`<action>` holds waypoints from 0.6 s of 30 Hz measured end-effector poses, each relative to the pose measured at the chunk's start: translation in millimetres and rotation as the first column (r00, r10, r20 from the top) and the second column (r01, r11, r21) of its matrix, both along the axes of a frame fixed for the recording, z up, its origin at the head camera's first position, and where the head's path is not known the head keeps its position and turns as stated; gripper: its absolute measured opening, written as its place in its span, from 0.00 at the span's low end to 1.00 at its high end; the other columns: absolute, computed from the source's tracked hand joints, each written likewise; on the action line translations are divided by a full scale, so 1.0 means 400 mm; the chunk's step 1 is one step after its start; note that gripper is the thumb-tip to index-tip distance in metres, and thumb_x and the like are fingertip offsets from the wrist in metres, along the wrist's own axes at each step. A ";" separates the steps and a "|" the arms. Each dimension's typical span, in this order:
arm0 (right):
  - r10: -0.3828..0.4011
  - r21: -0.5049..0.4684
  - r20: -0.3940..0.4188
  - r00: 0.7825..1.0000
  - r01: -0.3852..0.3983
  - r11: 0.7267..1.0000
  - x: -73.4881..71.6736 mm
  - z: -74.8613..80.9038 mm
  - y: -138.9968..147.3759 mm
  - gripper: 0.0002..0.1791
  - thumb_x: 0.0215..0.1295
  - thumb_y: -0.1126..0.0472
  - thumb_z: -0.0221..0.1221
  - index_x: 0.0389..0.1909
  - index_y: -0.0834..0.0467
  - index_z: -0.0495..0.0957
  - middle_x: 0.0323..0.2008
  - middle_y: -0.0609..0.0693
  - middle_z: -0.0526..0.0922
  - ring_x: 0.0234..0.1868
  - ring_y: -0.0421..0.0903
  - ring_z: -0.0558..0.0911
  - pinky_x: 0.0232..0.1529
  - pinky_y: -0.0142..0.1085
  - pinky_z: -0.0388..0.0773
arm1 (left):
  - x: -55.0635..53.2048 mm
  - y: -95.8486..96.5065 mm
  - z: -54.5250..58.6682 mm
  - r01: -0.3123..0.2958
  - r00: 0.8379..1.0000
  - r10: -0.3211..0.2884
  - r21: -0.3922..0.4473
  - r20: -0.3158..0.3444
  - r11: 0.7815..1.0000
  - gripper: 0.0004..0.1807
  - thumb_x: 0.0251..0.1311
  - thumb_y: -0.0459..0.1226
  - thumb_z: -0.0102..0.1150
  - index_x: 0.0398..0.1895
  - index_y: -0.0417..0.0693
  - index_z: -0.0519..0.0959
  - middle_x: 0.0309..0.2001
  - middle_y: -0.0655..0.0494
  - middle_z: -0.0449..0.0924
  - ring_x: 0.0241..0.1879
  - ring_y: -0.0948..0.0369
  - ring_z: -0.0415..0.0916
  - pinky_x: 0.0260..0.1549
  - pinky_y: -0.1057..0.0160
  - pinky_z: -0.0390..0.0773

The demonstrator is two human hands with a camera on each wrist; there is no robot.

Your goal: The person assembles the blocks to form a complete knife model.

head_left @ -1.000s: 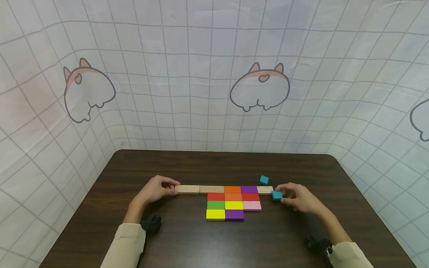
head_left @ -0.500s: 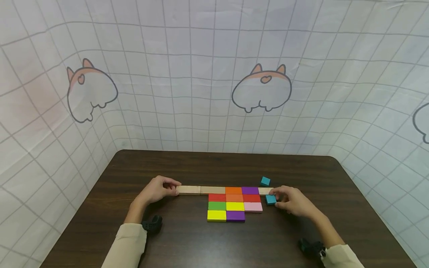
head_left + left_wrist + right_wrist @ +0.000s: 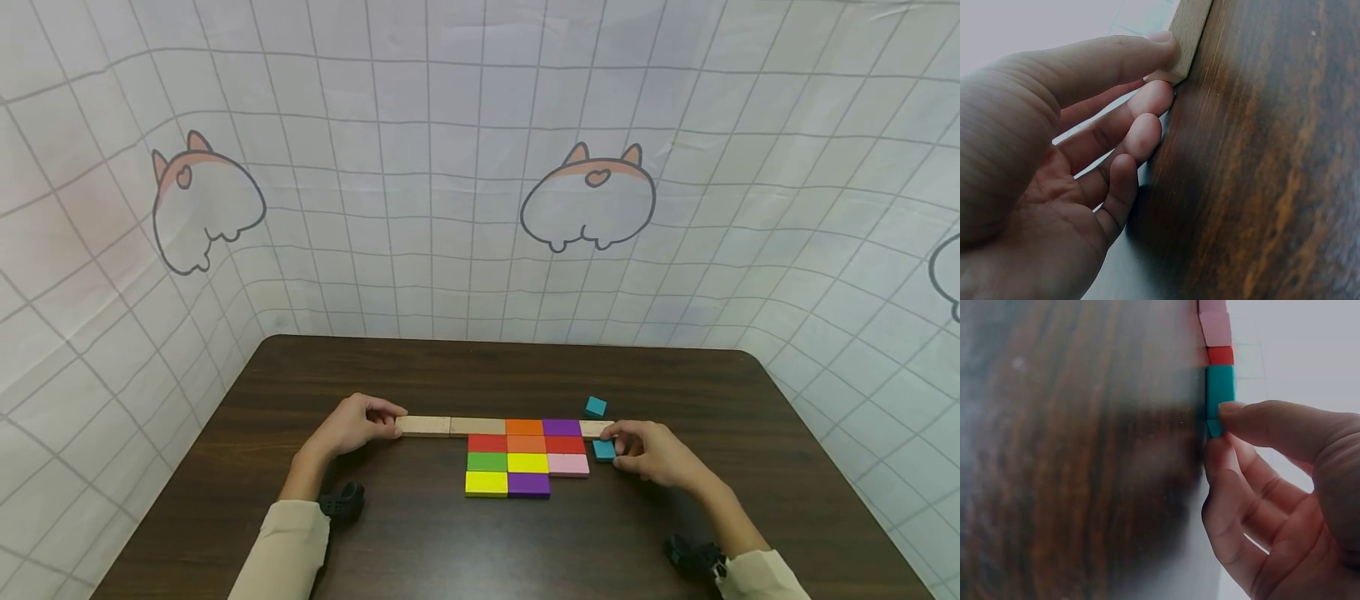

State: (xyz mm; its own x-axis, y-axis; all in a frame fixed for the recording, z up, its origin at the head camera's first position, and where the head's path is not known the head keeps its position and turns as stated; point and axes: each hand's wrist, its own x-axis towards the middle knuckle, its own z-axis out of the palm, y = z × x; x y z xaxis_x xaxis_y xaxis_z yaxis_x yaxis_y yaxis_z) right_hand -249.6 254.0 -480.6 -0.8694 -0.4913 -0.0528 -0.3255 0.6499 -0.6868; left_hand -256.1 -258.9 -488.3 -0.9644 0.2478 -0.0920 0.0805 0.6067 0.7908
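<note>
My left hand (image 3: 356,427) pinches the left end of a plain wooden block (image 3: 423,427) between thumb and fingers; the left wrist view shows the thumb on the block's near side (image 3: 1186,47). On the other side, my right hand (image 3: 652,452) holds a teal block (image 3: 603,451) by its right end, thumb in front. That block lies just right of the red block (image 3: 564,445) that ends the second row, a thin gap between them. Above it, the right fingertips overlap the end of a short wooden block (image 3: 592,429) in the top row.
Flat blocks lie in rows: orange (image 3: 524,427) and purple (image 3: 562,427) on top, then red, green (image 3: 487,462), yellow (image 3: 527,462), pink (image 3: 567,465), and a bottom yellow-purple pair. A second teal block (image 3: 596,407) lies behind the top row on the dark wooden table (image 3: 450,550).
My right hand has carried the teal block left and slightly toward me, up to the second row's right end. My left hand keeps its place at the wooden block.
</note>
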 end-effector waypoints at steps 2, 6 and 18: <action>0.004 -0.008 0.003 1.000 -0.004 1.000 0.000 0.002 0.001 0.16 0.65 0.66 0.68 0.53 0.58 0.81 0.35 0.50 0.77 0.20 0.37 0.73 0.21 0.34 0.77 | -0.001 0.000 0.000 0.002 1.000 -0.002 0.001 0.001 1.000 0.13 0.63 0.37 0.70 0.50 0.50 0.88 0.34 0.54 0.84 0.32 0.60 0.75 0.35 0.60 0.74; 0.008 -0.016 0.004 1.000 -0.007 1.000 -0.004 0.003 0.004 0.13 0.66 0.65 0.67 0.50 0.58 0.82 0.34 0.49 0.78 0.21 0.36 0.74 0.21 0.35 0.78 | -0.002 -0.001 -0.002 0.008 1.000 -0.008 0.005 -0.006 1.000 0.13 0.63 0.37 0.70 0.50 0.49 0.88 0.34 0.54 0.84 0.32 0.59 0.75 0.35 0.59 0.74; -0.005 0.037 -0.017 1.000 0.006 0.999 -0.012 0.005 -0.013 0.09 0.67 0.64 0.65 0.46 0.56 0.82 0.32 0.48 0.79 0.24 0.38 0.75 0.23 0.35 0.79 | -0.005 -0.002 -0.009 0.015 1.000 -0.015 0.021 -0.006 1.000 0.13 0.63 0.37 0.69 0.51 0.47 0.88 0.34 0.53 0.83 0.32 0.58 0.74 0.33 0.59 0.75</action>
